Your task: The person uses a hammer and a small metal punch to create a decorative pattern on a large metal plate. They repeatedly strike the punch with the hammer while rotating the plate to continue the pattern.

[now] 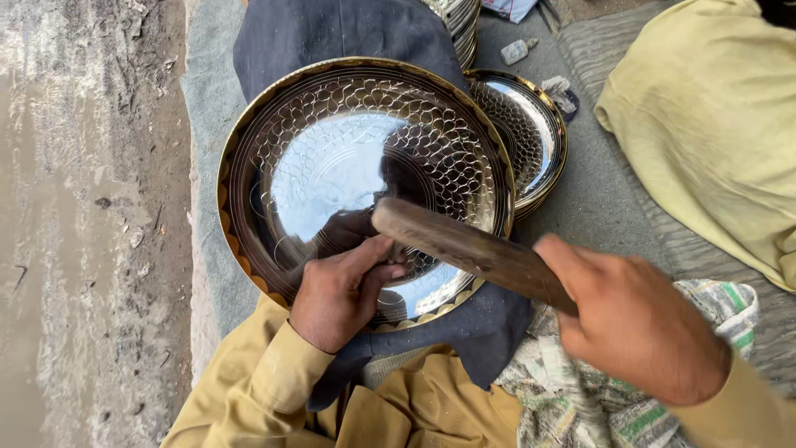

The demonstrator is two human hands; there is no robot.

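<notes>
gripping wooden mallet [473, 249], steadying engraved plate [332, 158]

A grey mat [597, 191] on the ground carries stacked metal plates [526, 124] and a small bottle [516, 51].

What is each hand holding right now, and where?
Right hand grips the wooden mallet by its lower handle end. Left hand pinches something small against the plate; unclear what.

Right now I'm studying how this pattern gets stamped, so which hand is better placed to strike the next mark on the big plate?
Probably the right hand: it grips the wooden mallet, raised over the plate. The left hand rests on the plate, apparently steadying a small tool I cannot make out.
</notes>
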